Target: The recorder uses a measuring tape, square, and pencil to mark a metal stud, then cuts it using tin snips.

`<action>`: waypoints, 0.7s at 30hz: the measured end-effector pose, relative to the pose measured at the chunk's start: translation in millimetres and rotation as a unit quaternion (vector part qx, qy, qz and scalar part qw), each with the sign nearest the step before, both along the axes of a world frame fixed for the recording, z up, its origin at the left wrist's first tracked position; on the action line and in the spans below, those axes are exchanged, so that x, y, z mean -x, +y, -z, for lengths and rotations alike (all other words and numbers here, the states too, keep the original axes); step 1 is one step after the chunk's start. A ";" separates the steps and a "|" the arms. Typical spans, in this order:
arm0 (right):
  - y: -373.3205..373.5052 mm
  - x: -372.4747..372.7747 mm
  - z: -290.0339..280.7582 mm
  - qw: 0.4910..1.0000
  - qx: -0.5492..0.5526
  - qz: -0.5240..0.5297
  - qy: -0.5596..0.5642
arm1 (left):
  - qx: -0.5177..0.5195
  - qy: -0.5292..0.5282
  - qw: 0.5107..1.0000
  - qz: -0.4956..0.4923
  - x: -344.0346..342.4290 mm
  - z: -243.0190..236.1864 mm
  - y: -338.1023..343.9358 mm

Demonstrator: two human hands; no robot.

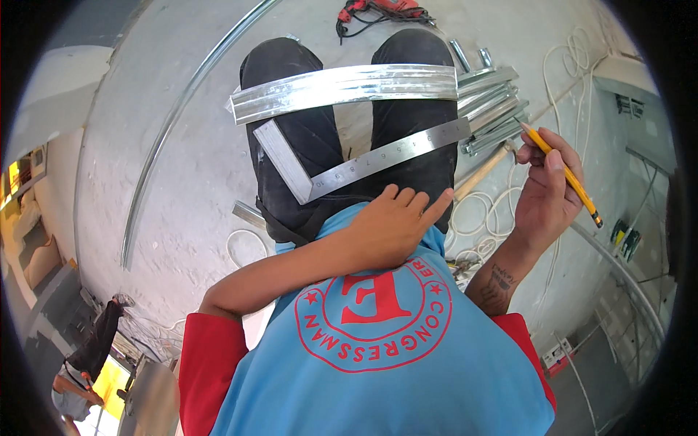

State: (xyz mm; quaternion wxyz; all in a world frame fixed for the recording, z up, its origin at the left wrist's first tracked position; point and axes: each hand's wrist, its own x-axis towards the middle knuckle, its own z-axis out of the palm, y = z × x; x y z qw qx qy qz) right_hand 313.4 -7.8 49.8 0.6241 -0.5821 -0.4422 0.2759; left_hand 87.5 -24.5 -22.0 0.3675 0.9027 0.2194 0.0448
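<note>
A short length of shiny metal channel [349,86] lies across both my knees. Below it, an L-shaped try square [392,155] rests on my thighs, its thick stock to the left and its marked blade slanting up to the right. My left hand [392,224] is against my lap just below the blade, fingers apart and holding nothing. Off to the right, my right hand [547,195] grips a yellow pencil [566,176] between thumb and fingers. The pencil's tip points up and left, near the stacked metal pieces, and its other end points down to the right.
Several cut metal pieces [494,109] are piled right of my knees, beside a wooden-handled hammer [486,171]. White cable [483,214] lies in loops there. A red power tool [385,9] sits beyond my knees. Long metal track [178,109] curves along the left. Another person [76,385] is at lower left.
</note>
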 end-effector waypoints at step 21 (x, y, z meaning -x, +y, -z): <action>125.9 -8.4 61.8 0.834 0.088 -0.341 -0.424 | -0.267 0.183 0.938 0.124 149.0 -33.6 73.7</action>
